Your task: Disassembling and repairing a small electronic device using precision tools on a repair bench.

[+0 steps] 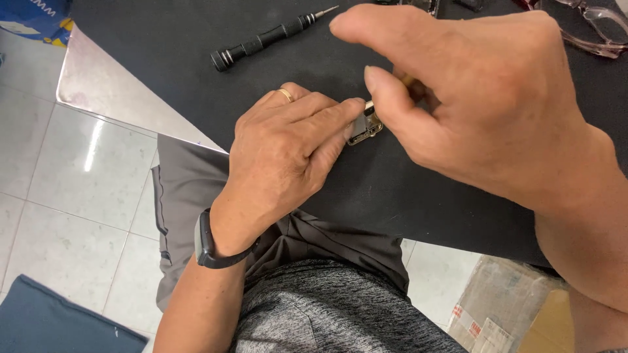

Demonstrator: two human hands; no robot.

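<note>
Small silvery metal component (364, 127) is lying mid-mat, well in from the black mat's (418, 196) near edge, left hand (288, 147) pinning it with closed fingertips while right hand (471, 98) is pinching a thin brass-coloured tool onto it; work looks underway, unfinished. Black precision screwdriver (265, 39) is lying idle toward the far edge, clear glasses (598, 29) at the far right corner, nothing obstructing

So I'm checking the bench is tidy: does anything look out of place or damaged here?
Nothing looks damaged or spilled. The left hand pins a small metal part on the black mat, and the right hand works at it. A black screwdriver lies apart at an angle, and clear glasses sit at the far corner.
</note>
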